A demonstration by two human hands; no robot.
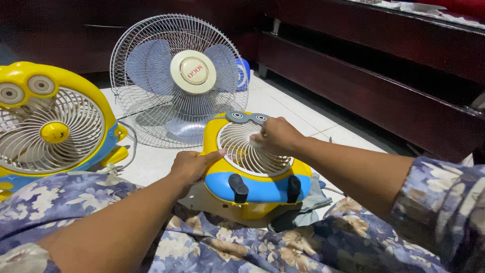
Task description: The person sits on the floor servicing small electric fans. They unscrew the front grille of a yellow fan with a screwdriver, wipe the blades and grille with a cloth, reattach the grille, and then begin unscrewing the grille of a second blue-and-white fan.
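White floor tiles [283, 108] carry a small yellow-and-blue fan [252, 174], grille still on, steadied by left hand [192, 164] while right hand [275, 135] pinches its grille [247, 149]; beyond stands a white fan [179, 76], leftward another yellow fan [50, 126].

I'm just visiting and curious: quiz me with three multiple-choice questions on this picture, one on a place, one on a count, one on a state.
1. Where is the right hand?
A. on the small fan's grille
B. on the floor
C. on the big fan

2. How many fans show?
A. one
B. two
C. three

3. The left hand is:
A. gripping the small fan's yellow rim
B. hanging free
C. holding a cloth

Answers: 1 A, fingers press the white grille; 2 C, two yellow-and-blue fans and one big white fan; 3 A, thumb lies over the rim.
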